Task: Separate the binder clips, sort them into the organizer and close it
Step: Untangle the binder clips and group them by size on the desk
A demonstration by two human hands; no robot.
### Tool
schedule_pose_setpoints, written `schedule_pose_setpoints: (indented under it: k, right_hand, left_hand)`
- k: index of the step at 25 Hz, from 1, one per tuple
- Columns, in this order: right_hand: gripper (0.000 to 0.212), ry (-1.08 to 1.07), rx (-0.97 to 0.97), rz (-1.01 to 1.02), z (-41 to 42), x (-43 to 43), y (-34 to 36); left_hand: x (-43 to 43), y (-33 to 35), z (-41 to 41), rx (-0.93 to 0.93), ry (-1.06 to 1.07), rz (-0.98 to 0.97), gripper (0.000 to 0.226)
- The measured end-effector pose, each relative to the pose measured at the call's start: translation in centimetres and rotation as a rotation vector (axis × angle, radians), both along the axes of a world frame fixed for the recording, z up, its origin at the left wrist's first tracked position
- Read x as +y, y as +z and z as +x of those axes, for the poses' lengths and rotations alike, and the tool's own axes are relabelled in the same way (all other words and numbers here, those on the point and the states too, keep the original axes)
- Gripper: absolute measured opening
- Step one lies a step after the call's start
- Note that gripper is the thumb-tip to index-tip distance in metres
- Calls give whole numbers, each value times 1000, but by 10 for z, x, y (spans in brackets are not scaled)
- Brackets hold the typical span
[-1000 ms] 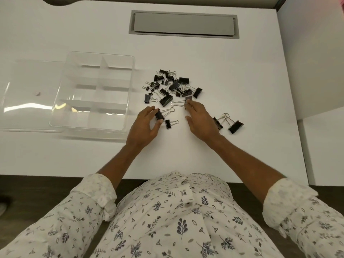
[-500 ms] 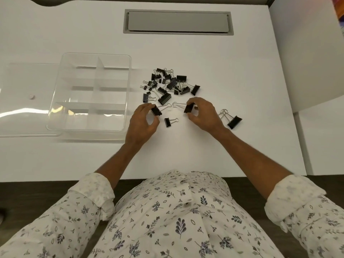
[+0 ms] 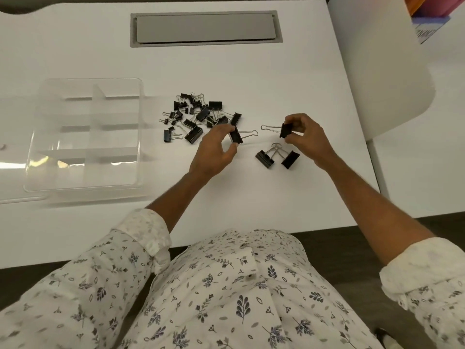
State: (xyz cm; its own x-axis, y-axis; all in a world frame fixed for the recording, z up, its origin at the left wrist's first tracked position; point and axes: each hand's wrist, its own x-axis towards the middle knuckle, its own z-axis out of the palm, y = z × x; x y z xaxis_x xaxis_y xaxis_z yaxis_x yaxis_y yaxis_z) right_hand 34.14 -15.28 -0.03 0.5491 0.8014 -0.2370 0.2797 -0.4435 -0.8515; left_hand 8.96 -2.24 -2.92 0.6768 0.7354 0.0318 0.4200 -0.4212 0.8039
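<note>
Left hand (image 3: 214,152): my fingers pinch one binder clip (image 3: 236,136).
Right hand (image 3: 308,139): I grip another clip (image 3: 286,130).
Organizer (image 3: 83,183): open, at nine o'clock.

No readable text anywhere; a paper sheet (image 3: 425,31) at the far right, beyond the white table (image 3: 302,71), carries dark printed lettering too blurred and cropped to make out

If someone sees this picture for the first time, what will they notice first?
Most likely the two hands in the middle of the white desk: the left hand and the right hand each pinch one black binder clip. Behind them lies the pile of clips, and on the left the clear organizer stands open.
</note>
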Motion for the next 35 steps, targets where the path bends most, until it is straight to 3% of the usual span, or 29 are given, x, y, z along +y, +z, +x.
schedule_pose_setpoints:
  k: [8, 10, 16, 20, 23, 25, 31, 35]
  right_hand:
    - [45, 51, 33, -12, 45, -27, -11]
    - [35, 113, -5, -5, 48, -25, -15]
    - [33, 365, -219, 3, 48, -7, -24]
    - [47, 403, -255, -29, 48, 4, -34]
    - [69, 422, -292, -35, 49, 5, -39]
    - [73, 398, -304, -33, 46, 7, -37]
    - [54, 355, -338, 46, 11, 26, -26]
    - [45, 503, -450, 33, -27, 52, -24]
  left_hand:
    - [-4, -9, 63, 111, -115, -118, 50]
    - [-6, -14, 69, 130, -114, -146, 52]
    - [-7, -15, 76, 155, -65, -190, 67]
    - [-13, -16, 72, 171, -52, -183, 71]
    - [-18, -16, 67, 166, -54, -151, 71]
    - [-21, -13, 63, 143, -44, -131, 66]
    - [-15, -18, 27, 81, 61, 44, 46]
    - [1, -15, -6, 109, 248, 141, 41]
